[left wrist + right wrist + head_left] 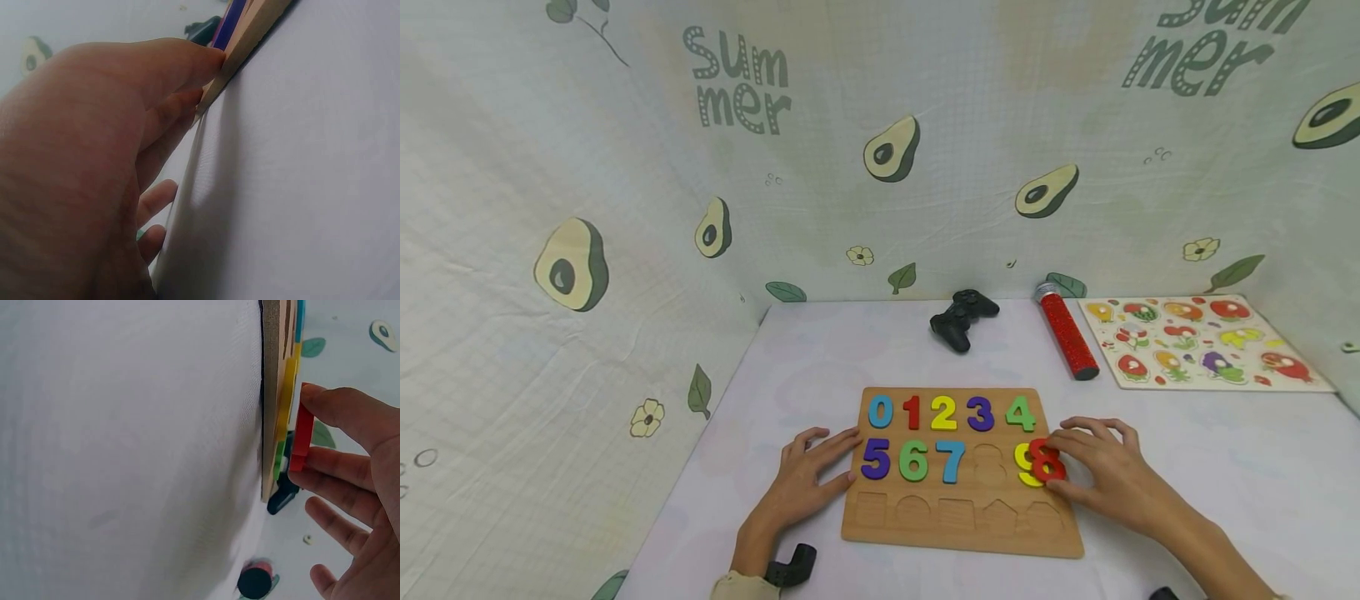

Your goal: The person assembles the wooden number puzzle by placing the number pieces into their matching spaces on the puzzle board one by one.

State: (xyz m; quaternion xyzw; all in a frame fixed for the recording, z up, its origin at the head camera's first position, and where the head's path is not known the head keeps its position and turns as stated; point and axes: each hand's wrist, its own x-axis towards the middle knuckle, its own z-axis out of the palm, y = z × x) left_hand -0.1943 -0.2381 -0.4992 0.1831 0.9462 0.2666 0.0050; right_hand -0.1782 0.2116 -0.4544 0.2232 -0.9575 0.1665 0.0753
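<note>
My right hand (1112, 477) pinches a red number 8 (1047, 460) between thumb and fingers. In the right wrist view the red 8 (301, 434) is held on edge, a small gap above the board. In the head view it partly covers the yellow 9 (1024, 463) set in the wooden number board (925, 537). An 8-shaped recess (988, 465) lies between the blue 7 (951, 461) and the 9. At the board's left edge, my left hand (808, 482) rests with thumb and index fingertips touching the wood, near the purple 5 (876, 458).
Behind the board lies a black game controller (961, 319). A red glittery microphone-like tube (1066, 333) lies to its right, beside a fruit-picture board (1210, 343). Patterned cloth (820, 225) walls in the back and left of the white table (820, 367).
</note>
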